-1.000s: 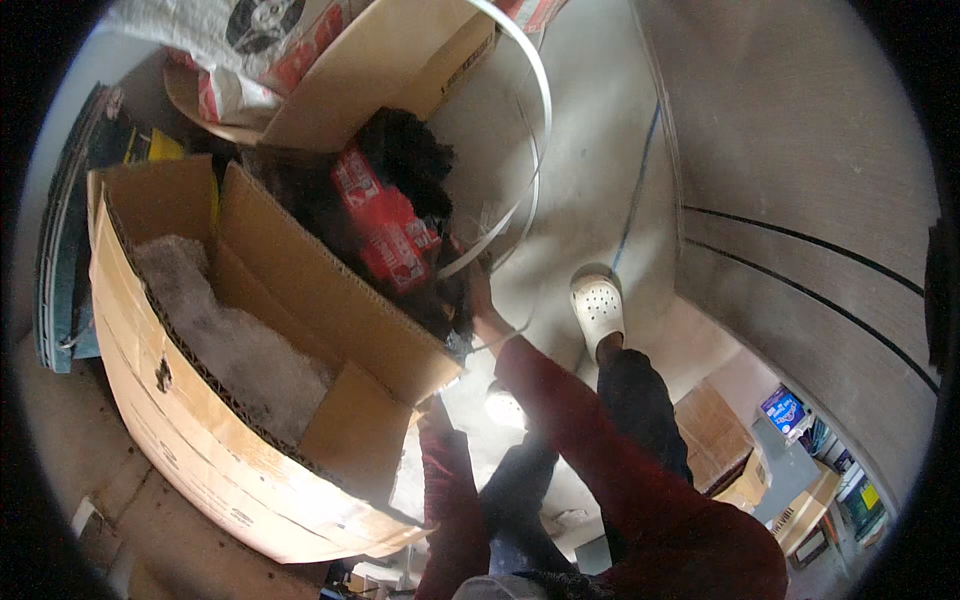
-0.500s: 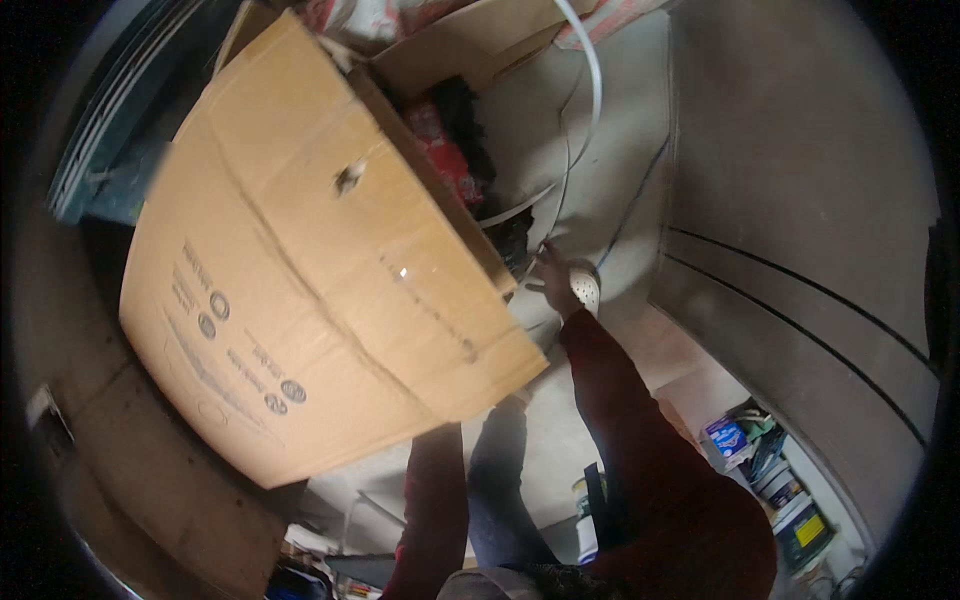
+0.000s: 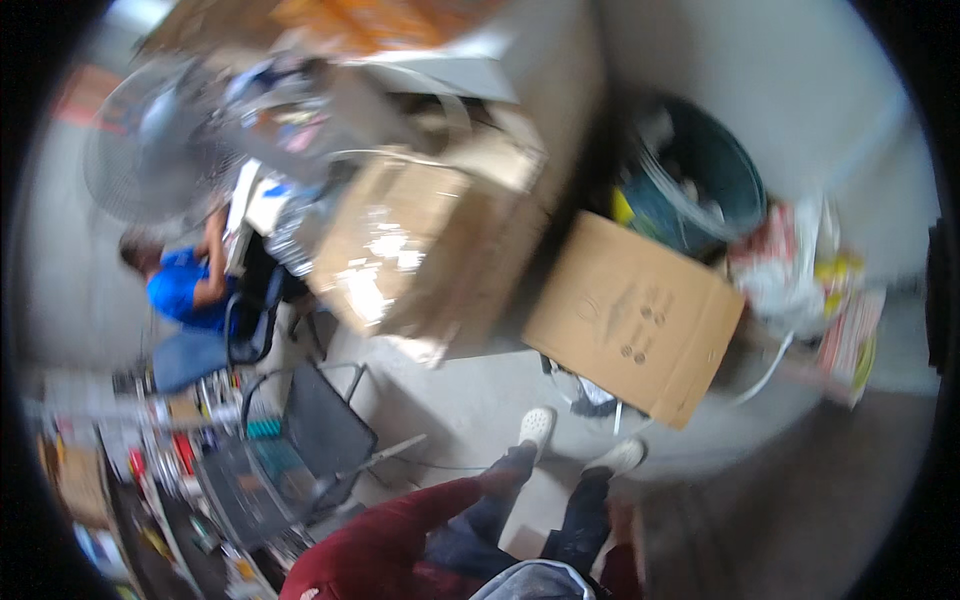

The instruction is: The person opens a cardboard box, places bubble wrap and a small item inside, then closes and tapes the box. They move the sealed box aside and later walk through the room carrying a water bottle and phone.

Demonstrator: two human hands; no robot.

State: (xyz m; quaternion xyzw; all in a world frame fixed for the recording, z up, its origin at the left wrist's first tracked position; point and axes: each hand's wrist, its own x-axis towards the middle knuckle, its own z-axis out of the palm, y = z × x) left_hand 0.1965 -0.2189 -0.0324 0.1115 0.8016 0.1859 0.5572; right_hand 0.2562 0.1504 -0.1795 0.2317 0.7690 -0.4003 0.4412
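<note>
A person in maroon sleeves (image 3: 390,535) stands on a grey floor (image 3: 440,400), both arms low, in a storage room seen from head height. The left arm slants up and rightward from the lower edge, bringing the left hand (image 3: 505,479) in front of the left trouser leg (image 3: 470,525). The right forearm shows only briefly at the bottom, its right hand (image 3: 622,522) hanging close by the outer side of the right leg (image 3: 580,520). Both hands are blurred; whether either grip is apart or together cannot be told, and nothing can be made out in them.

Ahead of the feet, in pale perforated clogs (image 3: 536,425), and well apart from both hands, sits a brown cardboard box (image 3: 635,320), its printed face toward the camera. It lies just beside a dark green bin (image 3: 748,165), with a white and red sack (image 3: 785,265) to its right. At left, a larger taped box (image 3: 375,240) stands near a black chair (image 3: 330,425); beyond, a co-worker in blue (image 3: 190,290) sits by a fan (image 3: 155,140).
</note>
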